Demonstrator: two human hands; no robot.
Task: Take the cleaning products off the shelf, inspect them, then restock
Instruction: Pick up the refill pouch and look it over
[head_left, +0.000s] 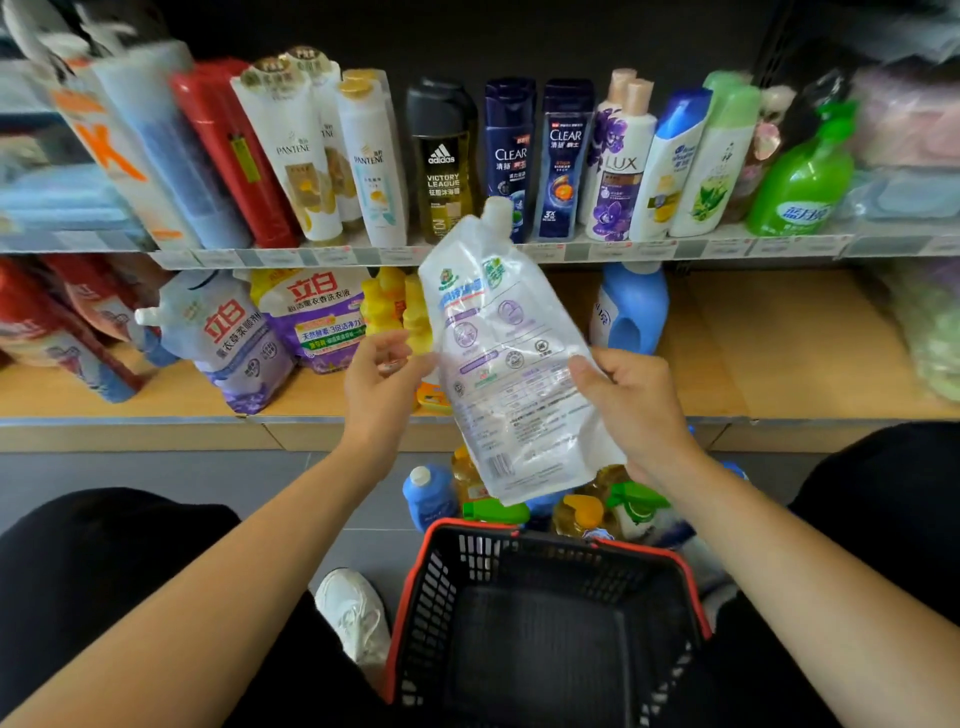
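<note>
- Head view, item in hand: one clear refill pouch (511, 358), printed back toward the camera. It was held in the air at frame centre, in front of the lower shelf (753, 338), with its spout pointing to about 12 o'clock.
- Step judged in hand: inspection of the pouch, ahead of restocking.
- Advice for this step:
  - Keep the pouch flat to the eye and steady so the small print at its 6 o'clock end can be read.
  - Support the limp film from both edges so that it does not fold.
  - Check the spout cap and the seams before returning it.
- Restock place: bare shelf board lay at 3 o'clock of the blue bottle (631, 312) and looked a likely spot. Set the pouch upright or leaning, like the purple pouches (234, 338) at 9 o'clock.
- Right hand (631, 410): at 4 o'clock of the pouch. It was closed on the pouch's right edge, thumb on the printed face and fingers behind, and it carried the weight.
- Left hand (382, 384): at 9 o'clock of the pouch, half spread with fingers loosely curled and the thumb reaching toward the left edge. Whether it touched the film could not be told.
- Also present: a red-rimmed black basket (415, 597) at 6 o'clock with no goods seen inside, and assorted bottles (428, 499) on the floor just beyond it.
</note>
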